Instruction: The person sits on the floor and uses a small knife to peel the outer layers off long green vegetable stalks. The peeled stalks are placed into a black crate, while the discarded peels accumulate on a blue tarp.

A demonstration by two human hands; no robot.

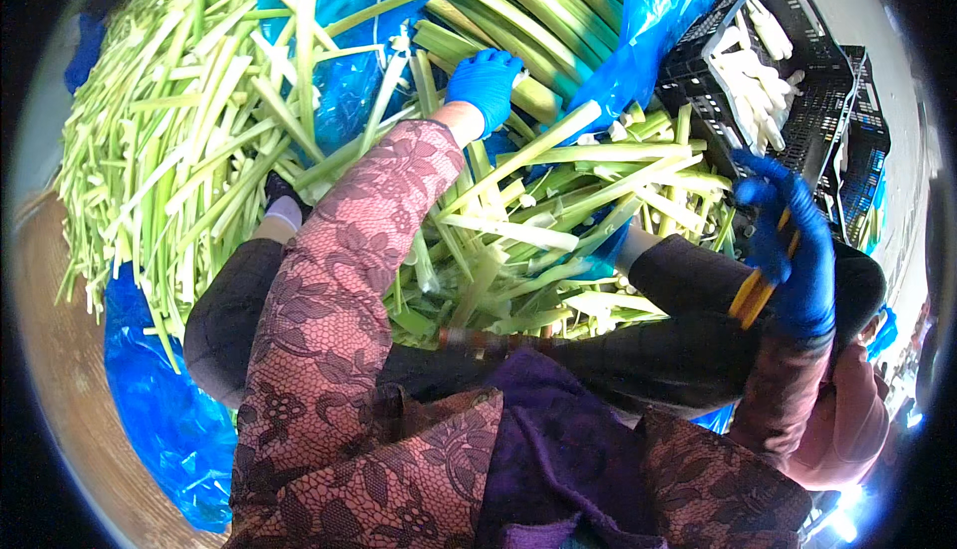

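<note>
My left hand (482,89), in a blue glove, lies on thick green stalks (523,7) that look like unpeeled water bamboo, inside an open blue plastic bag (658,18). Its fingers curl over the stalks' near ends; whether they grip one is hidden. At the right, my right hand (796,242), gloved too, is raised beside the black crate. A tool with a yellow-orange handle (751,296) is held in it, fingers loosely bent; its working end cannot be made out. Cut green leaf sheaths (516,231) are heaped between my legs.
A large pile of trimmed stalks and sheaths (187,123) rises at the left. Black plastic crates (815,48) stand at the right, the nearer one with pale peeled shoots (755,93) in it. Blue plastic sheeting (161,399) lies over the brown floor surface (60,340) at lower left.
</note>
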